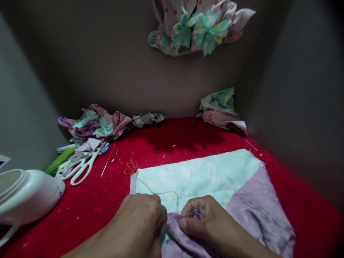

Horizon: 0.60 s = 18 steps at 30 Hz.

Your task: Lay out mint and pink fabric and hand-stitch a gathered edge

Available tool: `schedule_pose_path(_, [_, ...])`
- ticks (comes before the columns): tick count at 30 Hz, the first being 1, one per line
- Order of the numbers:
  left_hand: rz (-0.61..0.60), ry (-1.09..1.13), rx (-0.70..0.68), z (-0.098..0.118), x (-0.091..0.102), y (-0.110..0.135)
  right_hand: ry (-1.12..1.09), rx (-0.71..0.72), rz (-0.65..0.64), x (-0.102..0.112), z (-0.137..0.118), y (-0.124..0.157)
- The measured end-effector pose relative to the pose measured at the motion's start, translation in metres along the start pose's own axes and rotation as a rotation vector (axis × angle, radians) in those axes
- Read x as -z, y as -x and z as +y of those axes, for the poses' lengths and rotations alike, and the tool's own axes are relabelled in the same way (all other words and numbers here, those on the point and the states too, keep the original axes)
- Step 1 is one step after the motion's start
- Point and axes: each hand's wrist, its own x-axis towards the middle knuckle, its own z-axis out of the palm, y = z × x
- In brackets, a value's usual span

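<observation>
Gathered lilac cotton fabric (pixel 178 231) is pinched by the fingers of the right hand (pixel 201 218); the curled left hand (pixel 138 218) beside it hides its grip.

We find the fabric panel (pixel 199 177) lying on the cloth-covered table (pixel 290 200), with scissors (pixel 80 167) and a needle (pixel 108 160) to its left and a ceramic jar (pixel 27 195) at the table's left edge. Fabric flowers (pixel 94 123) sit behind, against the wall (pixel 107 71), below another fabric piece (pixel 199 25) hanging there.
</observation>
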Motion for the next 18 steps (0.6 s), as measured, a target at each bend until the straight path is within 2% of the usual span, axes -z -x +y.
schedule_pose_path(14, [0.056,0.086,-0.05,-0.004,-0.008,-0.003,-0.011,0.009,-0.007,-0.001,0.001,0.001])
schedule_pose_path(18, [0.035,0.062,-0.036,-0.004,-0.012,-0.005,-0.027,0.009,-0.004,-0.002,0.002,0.0])
